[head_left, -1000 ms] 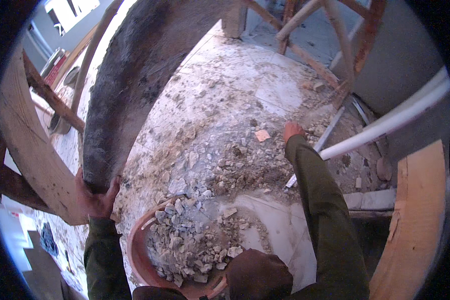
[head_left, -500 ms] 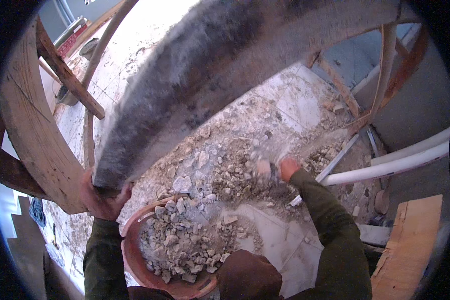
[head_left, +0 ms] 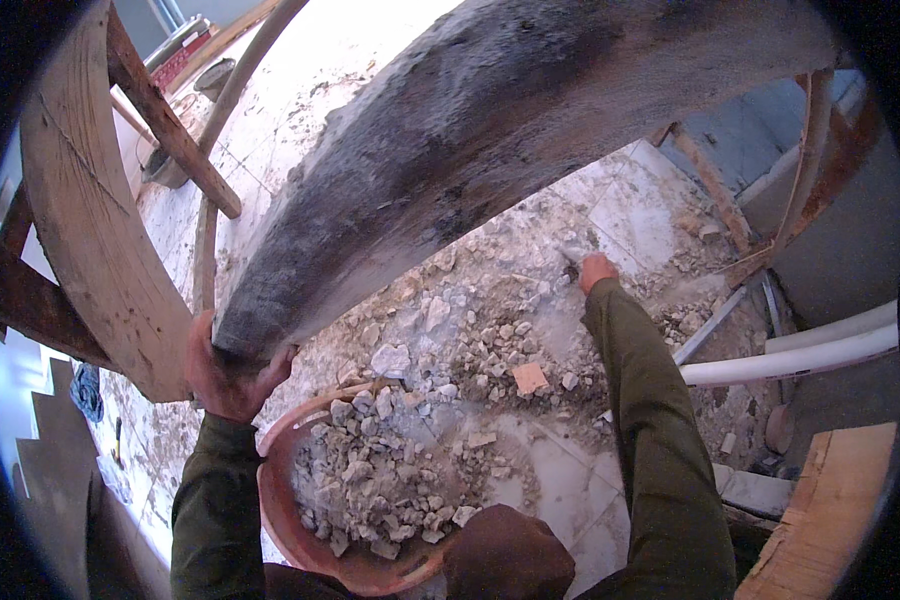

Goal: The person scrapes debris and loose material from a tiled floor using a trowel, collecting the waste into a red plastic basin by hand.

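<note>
Nearer me than my right hand point(head_left: 597, 271), whose grip I cannot make out, an orange chip point(head_left: 530, 377) is now lying closer to the tub point(head_left: 278, 490), so I'm seemingly drawing rubble point(head_left: 480, 345) inward; my left hand point(head_left: 232, 387) is clamping a dark board point(head_left: 450, 150) slanting away rightward.

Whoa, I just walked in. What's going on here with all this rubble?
A person is working over a floor strewn with rubble. Their left hand grips the near end of a long grey board, which slants away toward the upper right. Their right arm is stretched out, with the right hand low over the rubble; whether it holds anything is hard to tell. Close to the person sits a reddish tub with broken stone in it.
</note>
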The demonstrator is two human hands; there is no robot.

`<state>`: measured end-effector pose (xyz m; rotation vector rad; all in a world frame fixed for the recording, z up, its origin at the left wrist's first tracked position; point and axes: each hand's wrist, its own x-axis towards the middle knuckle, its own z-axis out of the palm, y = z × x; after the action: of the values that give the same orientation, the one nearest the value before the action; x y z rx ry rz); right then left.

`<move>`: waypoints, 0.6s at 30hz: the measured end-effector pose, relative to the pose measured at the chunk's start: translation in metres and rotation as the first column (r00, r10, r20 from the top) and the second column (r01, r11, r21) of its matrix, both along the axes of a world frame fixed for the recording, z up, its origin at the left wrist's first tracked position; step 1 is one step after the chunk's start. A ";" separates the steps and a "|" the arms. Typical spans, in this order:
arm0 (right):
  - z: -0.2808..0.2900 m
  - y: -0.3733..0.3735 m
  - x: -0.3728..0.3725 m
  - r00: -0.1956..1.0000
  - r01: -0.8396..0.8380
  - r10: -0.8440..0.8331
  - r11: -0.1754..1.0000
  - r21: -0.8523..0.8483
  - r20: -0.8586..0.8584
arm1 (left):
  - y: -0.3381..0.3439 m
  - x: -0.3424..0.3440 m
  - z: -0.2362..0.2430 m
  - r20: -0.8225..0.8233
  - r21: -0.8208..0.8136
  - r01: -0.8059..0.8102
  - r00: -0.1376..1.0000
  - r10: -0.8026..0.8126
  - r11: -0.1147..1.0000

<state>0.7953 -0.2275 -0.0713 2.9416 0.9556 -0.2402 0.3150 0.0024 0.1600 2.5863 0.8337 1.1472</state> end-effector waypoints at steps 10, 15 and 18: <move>0.065 -0.037 -0.134 0.873 -0.429 0.429 0.902 0.053 -0.233 | 0.010 -0.013 -0.008 -0.051 0.142 0.013 0.999 -0.006 0.990; 0.043 0.009 -0.036 0.949 -0.289 0.266 0.949 0.129 0.169 | 0.008 0.001 -0.020 0.051 -0.014 0.052 0.997 -0.051 0.999; 0.004 0.037 -0.044 0.968 -0.237 0.229 0.969 -0.069 -0.107 | 0.003 0.003 -0.029 0.246 -0.302 0.190 0.962 -0.117 0.934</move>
<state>0.7511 -0.1906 -0.0676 2.7339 1.2610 -0.4057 0.3177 0.0051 0.1315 2.1665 0.6875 1.1236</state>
